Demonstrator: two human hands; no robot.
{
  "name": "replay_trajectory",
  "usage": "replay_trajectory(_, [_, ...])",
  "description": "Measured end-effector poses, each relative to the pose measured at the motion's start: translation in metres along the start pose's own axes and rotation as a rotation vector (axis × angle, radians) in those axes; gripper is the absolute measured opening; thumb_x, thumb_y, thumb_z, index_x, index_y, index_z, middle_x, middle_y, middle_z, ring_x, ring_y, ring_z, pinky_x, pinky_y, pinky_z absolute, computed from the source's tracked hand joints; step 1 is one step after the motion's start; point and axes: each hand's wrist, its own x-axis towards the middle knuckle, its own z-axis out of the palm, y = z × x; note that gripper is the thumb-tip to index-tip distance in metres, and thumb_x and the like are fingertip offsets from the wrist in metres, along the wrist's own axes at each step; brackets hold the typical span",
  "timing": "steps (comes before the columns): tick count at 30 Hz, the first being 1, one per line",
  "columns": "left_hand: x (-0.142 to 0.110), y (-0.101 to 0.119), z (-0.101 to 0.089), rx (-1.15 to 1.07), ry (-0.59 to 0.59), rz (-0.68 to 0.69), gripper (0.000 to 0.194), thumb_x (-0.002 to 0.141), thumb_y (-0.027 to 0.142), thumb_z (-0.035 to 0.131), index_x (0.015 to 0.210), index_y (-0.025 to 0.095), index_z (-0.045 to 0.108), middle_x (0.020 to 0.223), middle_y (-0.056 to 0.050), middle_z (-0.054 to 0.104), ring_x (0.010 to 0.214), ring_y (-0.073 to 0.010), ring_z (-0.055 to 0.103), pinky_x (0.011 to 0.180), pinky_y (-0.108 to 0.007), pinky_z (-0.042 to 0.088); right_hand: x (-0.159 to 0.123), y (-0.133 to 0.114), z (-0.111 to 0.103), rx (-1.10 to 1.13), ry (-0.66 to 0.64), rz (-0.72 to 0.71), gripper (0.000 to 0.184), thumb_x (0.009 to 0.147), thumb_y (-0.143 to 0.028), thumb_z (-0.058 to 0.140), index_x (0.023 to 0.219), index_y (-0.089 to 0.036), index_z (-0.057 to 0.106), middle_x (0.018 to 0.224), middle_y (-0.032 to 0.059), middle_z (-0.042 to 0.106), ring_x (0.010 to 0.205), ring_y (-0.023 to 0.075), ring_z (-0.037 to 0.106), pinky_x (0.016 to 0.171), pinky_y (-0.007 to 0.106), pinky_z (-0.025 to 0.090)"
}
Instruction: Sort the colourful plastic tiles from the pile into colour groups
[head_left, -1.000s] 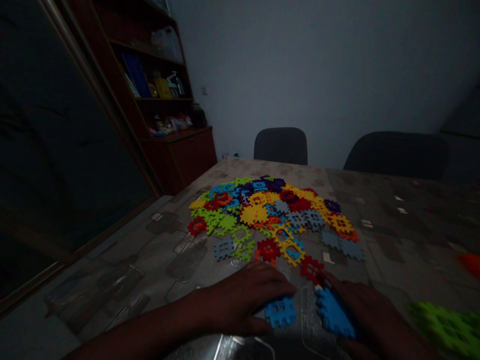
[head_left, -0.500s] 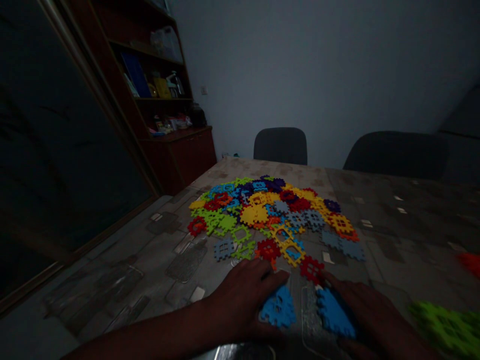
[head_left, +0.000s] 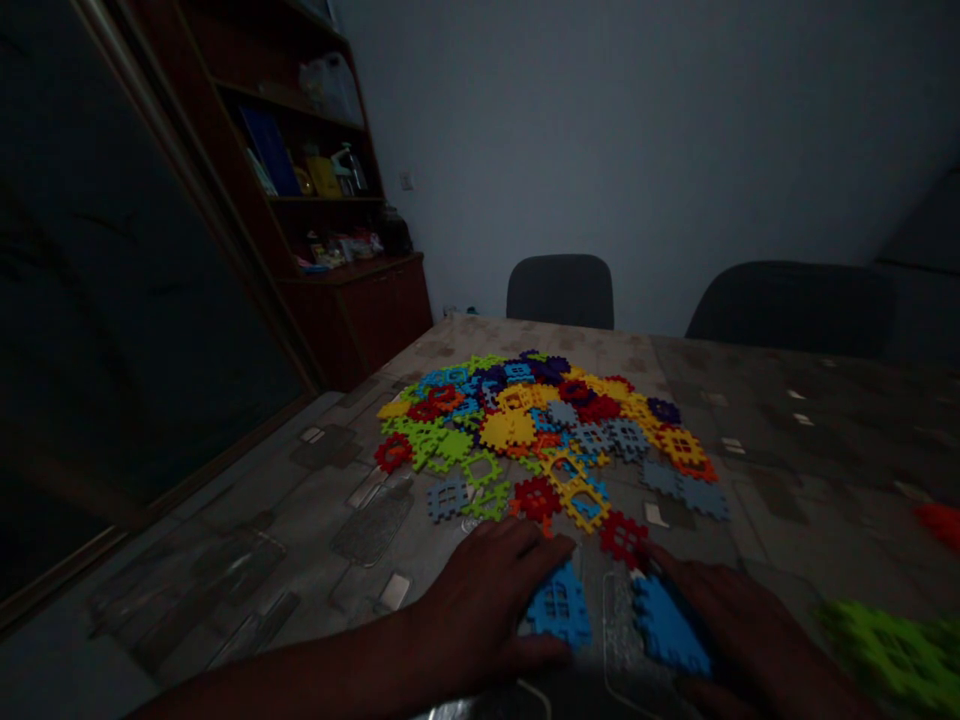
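Observation:
My left hand [head_left: 480, 590] grips a blue plastic waffle block [head_left: 559, 607] at the near edge of the table, tilted with one corner up. My right hand [head_left: 727, 630] holds a second blue waffle block [head_left: 666, 625] close beside the first, and the two blocks stand slightly apart. Just ahead of my hands lies a wide heap of multicoloured waffle blocks [head_left: 517, 430]. A red block [head_left: 622, 537] sits nearest my right fingers. The lower parts of both blocks are partly hidden by my hands.
A blurred green block [head_left: 892, 660] and a red-orange piece [head_left: 941, 527] lie at the right edge. The patterned table cover [head_left: 780, 440] spreads around the heap. Two dark chairs [head_left: 559, 290] stand beyond the table, with a wooden shelf unit [head_left: 322, 200] at back left.
The left blue block has turned from lying nearly flat to a tilted position, with my left hand shifted slightly up the table. The right hand and its block have barely moved.

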Motion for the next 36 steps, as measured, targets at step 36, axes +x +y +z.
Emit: replay_trajectory(36, [-0.008,-0.007,0.01,-0.084,-0.035,0.068,0.101,0.077,0.034,0.085,0.154,0.035,0.019,0.142,-0.009,0.052,0.123,-0.0325,0.051,0.107,-0.053,0.04,0.004,-0.008,-0.007,0.048,0.029,0.034,0.1,0.074,-0.013,0.07,0.16,-0.038,0.024,0.139,0.0064,0.063,0.117,0.0302,0.064,0.096,0.043,0.054])
